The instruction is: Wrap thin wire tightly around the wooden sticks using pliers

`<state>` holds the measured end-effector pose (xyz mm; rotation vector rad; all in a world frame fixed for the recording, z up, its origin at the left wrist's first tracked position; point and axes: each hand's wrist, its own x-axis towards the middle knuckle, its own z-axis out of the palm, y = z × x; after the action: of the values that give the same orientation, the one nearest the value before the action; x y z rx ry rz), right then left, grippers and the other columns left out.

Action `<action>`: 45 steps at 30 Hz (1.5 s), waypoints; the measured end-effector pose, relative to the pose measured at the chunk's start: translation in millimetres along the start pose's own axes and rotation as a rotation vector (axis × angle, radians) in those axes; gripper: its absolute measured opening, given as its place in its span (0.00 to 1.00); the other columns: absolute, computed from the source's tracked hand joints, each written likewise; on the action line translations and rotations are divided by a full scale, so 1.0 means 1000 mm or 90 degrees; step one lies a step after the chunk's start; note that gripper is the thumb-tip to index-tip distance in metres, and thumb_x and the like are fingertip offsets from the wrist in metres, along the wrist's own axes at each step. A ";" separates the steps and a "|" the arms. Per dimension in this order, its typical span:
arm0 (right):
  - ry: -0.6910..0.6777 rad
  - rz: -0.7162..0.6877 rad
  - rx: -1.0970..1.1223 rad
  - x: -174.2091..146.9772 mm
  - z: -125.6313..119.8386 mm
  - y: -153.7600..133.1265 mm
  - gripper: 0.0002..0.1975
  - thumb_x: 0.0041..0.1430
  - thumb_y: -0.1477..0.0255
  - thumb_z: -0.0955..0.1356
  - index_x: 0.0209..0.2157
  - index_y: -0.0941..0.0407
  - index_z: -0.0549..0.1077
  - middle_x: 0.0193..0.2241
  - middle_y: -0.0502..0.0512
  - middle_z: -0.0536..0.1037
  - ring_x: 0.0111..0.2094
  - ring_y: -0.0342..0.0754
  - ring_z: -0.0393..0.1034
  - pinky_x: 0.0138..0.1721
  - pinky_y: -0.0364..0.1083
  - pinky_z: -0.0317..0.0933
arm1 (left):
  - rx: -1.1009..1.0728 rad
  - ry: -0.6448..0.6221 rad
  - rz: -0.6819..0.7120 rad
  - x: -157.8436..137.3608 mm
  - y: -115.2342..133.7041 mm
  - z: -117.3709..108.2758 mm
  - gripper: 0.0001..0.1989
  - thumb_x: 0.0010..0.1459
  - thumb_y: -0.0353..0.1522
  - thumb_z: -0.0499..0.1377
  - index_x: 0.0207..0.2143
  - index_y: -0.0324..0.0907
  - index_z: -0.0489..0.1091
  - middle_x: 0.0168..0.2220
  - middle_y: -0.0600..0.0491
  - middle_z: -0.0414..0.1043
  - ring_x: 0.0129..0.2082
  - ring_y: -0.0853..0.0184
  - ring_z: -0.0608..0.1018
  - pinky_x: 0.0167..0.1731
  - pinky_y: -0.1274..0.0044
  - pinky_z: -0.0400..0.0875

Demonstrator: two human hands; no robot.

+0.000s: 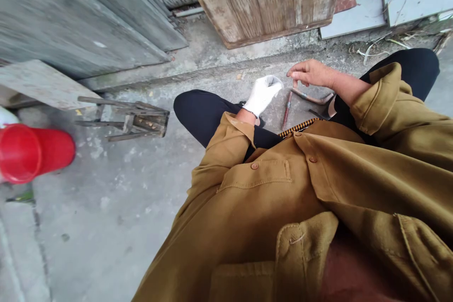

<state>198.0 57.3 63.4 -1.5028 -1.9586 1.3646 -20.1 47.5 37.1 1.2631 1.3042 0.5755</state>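
My left hand [266, 93], in a white glove, is closed with its fingers curled in front of my lap; whatever it may hold does not show. Just to its right, my bare right hand [311, 74] has its thumb and fingertips brought together toward the glove. Anything pinched there is too small to name. Below the right hand, a bent metal bar [316, 99] with a worn, rusty surface lies on the ground. A straight reddish-brown rod [287, 109] lies close by, near its left end.
Left of my knee, a small wooden stool [141, 120] lies on its side on the concrete floor [123, 207]. A red bucket [53, 151] is farther left. Ahead are a wooden board [269, 0], grey door panels [88, 14] and stacked white tiles [417, 2].
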 end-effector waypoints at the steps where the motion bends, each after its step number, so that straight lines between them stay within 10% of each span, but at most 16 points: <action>1: 0.019 -0.022 -0.039 0.001 0.002 0.002 0.19 0.65 0.52 0.71 0.43 0.54 0.80 0.26 0.52 0.80 0.26 0.46 0.65 0.33 0.46 0.61 | -0.038 0.000 -0.019 0.000 0.000 0.000 0.01 0.53 0.29 0.61 0.29 0.41 0.70 0.20 0.60 0.63 0.20 0.75 0.61 0.22 0.79 0.53; 12: 0.089 -0.140 -0.408 -0.005 0.004 -0.002 0.16 0.71 0.66 0.63 0.53 0.54 0.76 0.51 0.64 0.79 0.47 0.58 0.72 0.41 0.49 0.59 | -0.238 -0.012 -0.075 -0.001 -0.004 0.000 0.12 0.51 0.33 0.62 0.26 0.44 0.58 0.18 0.63 0.54 0.16 0.79 0.53 0.18 0.82 0.45; 36: 0.144 -0.165 -0.524 0.007 0.012 0.004 0.19 0.75 0.70 0.58 0.48 0.62 0.78 0.46 0.68 0.80 0.43 0.56 0.72 0.41 0.51 0.58 | -0.373 -0.054 -0.090 -0.003 -0.001 0.002 0.11 0.54 0.29 0.61 0.24 0.42 0.60 0.17 0.64 0.51 0.14 0.81 0.50 0.16 0.83 0.42; 45: 0.100 -0.091 -0.213 0.015 0.013 0.007 0.09 0.67 0.74 0.66 0.33 0.59 0.76 0.34 0.60 0.79 0.37 0.52 0.71 0.41 0.49 0.60 | 0.011 0.095 0.081 0.005 -0.004 -0.009 0.05 0.56 0.27 0.62 0.28 0.41 0.70 0.21 0.59 0.65 0.21 0.75 0.66 0.24 0.81 0.60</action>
<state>186.5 64.2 46.8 -1.5195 -2.2224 0.8652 -27.8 53.6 34.0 1.3455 1.3603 0.7618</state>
